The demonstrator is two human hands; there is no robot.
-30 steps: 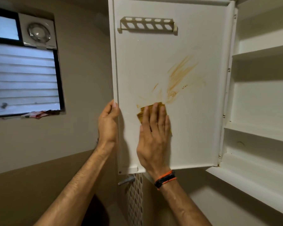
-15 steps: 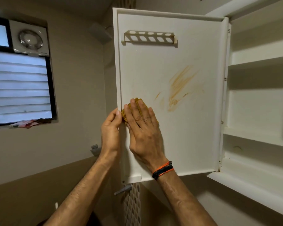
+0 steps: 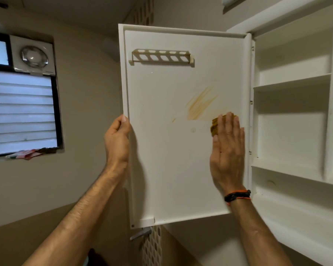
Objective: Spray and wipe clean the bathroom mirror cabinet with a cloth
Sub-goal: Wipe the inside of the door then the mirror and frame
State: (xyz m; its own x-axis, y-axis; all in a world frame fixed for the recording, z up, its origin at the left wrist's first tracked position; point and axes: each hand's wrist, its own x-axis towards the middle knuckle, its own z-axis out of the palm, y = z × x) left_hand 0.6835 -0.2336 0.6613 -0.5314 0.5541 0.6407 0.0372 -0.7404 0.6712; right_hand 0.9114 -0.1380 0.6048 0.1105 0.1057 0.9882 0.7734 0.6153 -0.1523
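Note:
The white cabinet door (image 3: 171, 160) hangs open with its inner face toward me. A yellow-brown smear (image 3: 200, 104) streaks its middle right. My right hand (image 3: 227, 148) lies flat with straight fingers, pressing a yellow cloth (image 3: 215, 125) against the door near the hinge side, just right of and below the smear. My left hand (image 3: 116, 141) grips the door's free left edge, thumb on the inner face. Most of the cloth is hidden under my fingers.
A slotted holder (image 3: 161, 56) is fixed high on the door. The cabinet's white shelves (image 3: 292, 81) stand open at right. A louvred window (image 3: 21, 112) and an exhaust fan (image 3: 34, 55) are on the left wall. A metal handle (image 3: 141, 233) sticks out below the door.
My right hand slid the cloth from the door's left edge across to the hinge side. The smear looks fainter and smaller. My left hand kept its hold on the door edge.

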